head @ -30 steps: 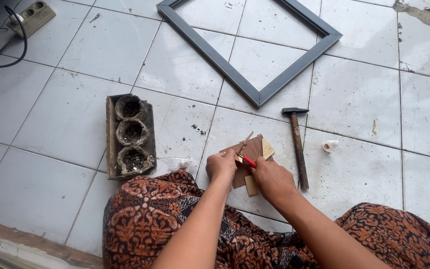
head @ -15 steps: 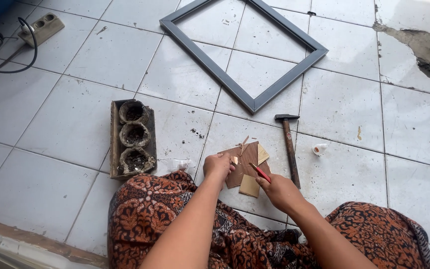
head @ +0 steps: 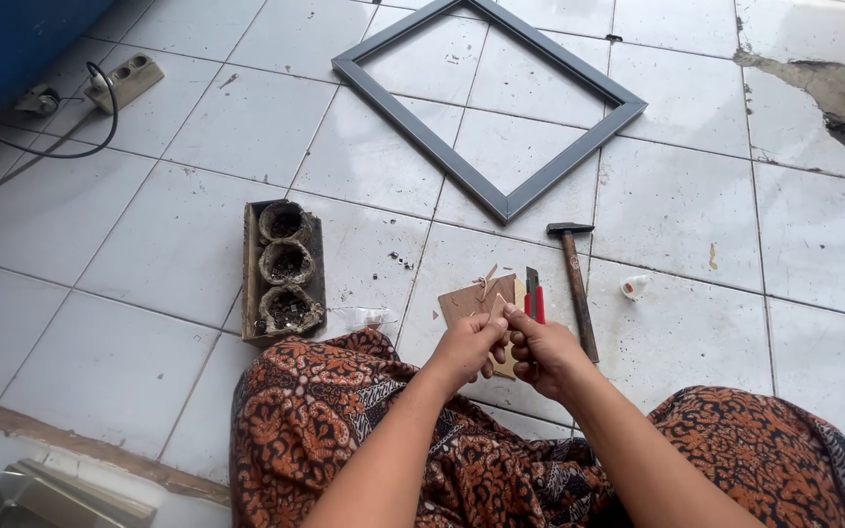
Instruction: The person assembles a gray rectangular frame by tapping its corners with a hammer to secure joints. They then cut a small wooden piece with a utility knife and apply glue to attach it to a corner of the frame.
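My left hand (head: pixel 466 348) and my right hand (head: pixel 542 354) meet above my lap, and the fingertips of both pinch a small brown strip (head: pixel 497 305). Just beyond them flat brown board pieces (head: pixel 471 296) lie on the white tiles. A red-handled cutter (head: pixel 536 295) rests on the floor next to a hammer (head: pixel 576 287) with a wooden handle. Neither hand touches the cutter or the hammer.
A grey square frame (head: pixel 413 127) lies on the tiles ahead. A wooden tray with three dirty cups (head: pixel 284 269) sits to the left, with clear plastic (head: pixel 364 317) beside it. A small white object (head: pixel 634 286) is right of the hammer. A power strip (head: pixel 126 80) and a blue container (head: pixel 12 39) are far left.
My right hand held the red cutter at the board; the cutter now lies on the floor by the hammer, and both hands have closed on a small brown strip.
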